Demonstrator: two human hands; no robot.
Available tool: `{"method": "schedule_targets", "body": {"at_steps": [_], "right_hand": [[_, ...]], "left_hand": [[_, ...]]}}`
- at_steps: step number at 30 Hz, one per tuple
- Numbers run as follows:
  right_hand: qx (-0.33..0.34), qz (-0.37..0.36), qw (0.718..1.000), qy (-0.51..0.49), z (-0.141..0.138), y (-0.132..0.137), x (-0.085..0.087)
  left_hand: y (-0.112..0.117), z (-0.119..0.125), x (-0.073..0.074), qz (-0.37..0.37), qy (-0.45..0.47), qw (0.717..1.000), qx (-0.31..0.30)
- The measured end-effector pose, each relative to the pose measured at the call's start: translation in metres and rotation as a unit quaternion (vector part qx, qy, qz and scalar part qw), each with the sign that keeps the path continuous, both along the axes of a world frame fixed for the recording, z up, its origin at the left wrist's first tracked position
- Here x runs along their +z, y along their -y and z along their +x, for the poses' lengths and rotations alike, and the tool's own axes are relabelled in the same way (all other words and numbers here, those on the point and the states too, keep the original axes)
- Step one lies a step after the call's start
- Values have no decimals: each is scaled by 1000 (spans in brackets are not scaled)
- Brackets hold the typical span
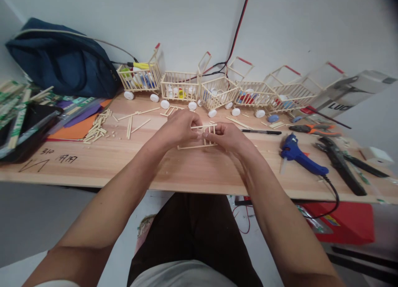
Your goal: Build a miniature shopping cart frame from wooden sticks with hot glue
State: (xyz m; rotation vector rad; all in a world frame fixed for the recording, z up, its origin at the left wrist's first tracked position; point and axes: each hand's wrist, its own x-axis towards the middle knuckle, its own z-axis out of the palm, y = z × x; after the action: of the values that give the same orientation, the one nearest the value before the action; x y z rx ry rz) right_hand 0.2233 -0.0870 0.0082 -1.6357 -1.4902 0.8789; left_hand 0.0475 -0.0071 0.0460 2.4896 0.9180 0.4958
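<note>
Tabletop edge (195, 190) apart from stick frame (193, 146)

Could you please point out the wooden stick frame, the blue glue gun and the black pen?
Wooden stick frame (196, 146), head view: its near long stick.
Blue glue gun (303, 160), head view: its handle.
Black pen (263, 132), head view: its barrel.

Bright, diffuse light leaves only soft shadows on the tabletop (192, 171). Fine detail looks slightly soft; wide-angle distortion bends the edges, and the two-o'clock corner darkens.
</note>
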Motion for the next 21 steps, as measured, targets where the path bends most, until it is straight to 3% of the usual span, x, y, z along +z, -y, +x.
{"method": "schedule_targets", "body": {"at_steps": [13, 21], "right_hand": [[16, -1, 998, -63, 2, 3, 1], [-25, 7, 991, -128, -1, 7, 10]], "left_hand": [[-1, -2, 5, -11, 17, 1000, 11], [-2, -3, 4, 2, 60, 998, 14]]}}
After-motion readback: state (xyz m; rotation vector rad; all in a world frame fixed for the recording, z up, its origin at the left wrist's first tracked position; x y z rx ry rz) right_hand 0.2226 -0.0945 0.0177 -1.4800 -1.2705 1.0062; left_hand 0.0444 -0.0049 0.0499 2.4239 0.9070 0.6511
